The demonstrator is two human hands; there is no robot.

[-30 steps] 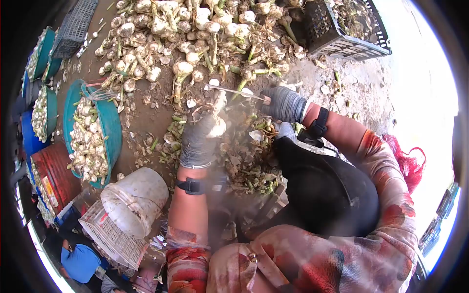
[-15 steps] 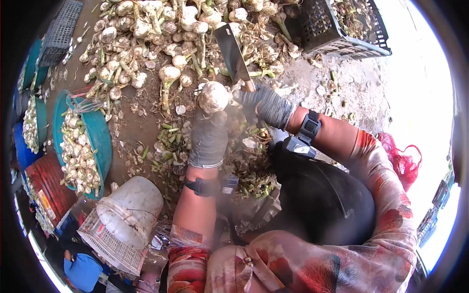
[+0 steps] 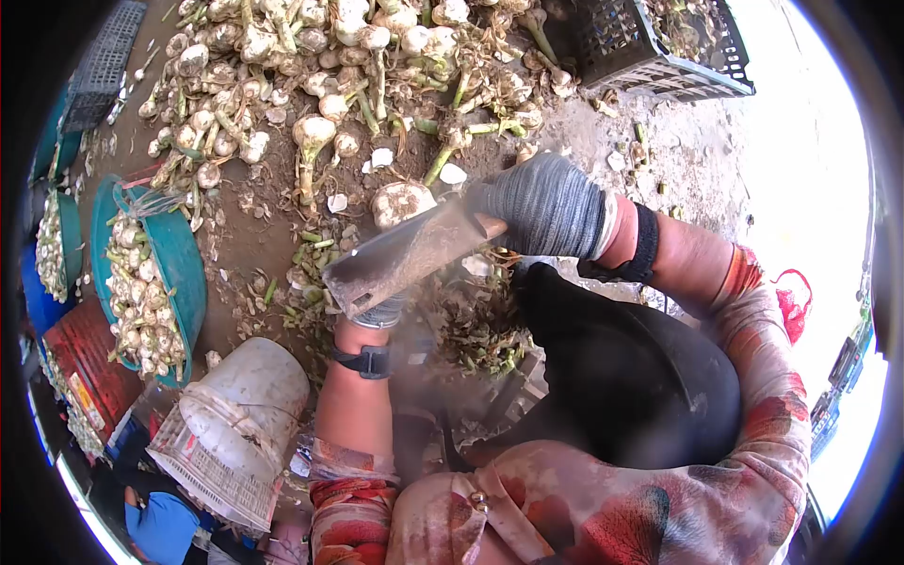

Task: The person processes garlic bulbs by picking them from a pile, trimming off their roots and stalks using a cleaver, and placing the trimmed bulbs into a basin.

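My right hand (image 3: 546, 205), in a grey striped glove, is closed round the wooden handle of a wide-bladed knife (image 3: 405, 259). The blade points left and lies across the view of my left hand (image 3: 379, 311), hiding its fingers. Just beyond the blade a garlic bulb (image 3: 402, 203) shows its pale face, at the place of my left hand; the grip on it is hidden. A large heap of garlic with stalks (image 3: 311, 56) lies on the ground ahead. Cut stalks and peelings (image 3: 480, 325) lie below the knife.
Left stand a teal basin of garlic (image 3: 191, 282), a white bucket (image 3: 250, 395) on a pale crate (image 3: 202, 466), and a red container (image 3: 94, 353). A black crate (image 3: 650, 71) is at upper right. A person in blue (image 3: 162, 527) is at lower left.
The knife has swung from pointing up to lying across my left hand. My right hand has turned with it. The bulb has shifted slightly left and down, and the view has moved a little.
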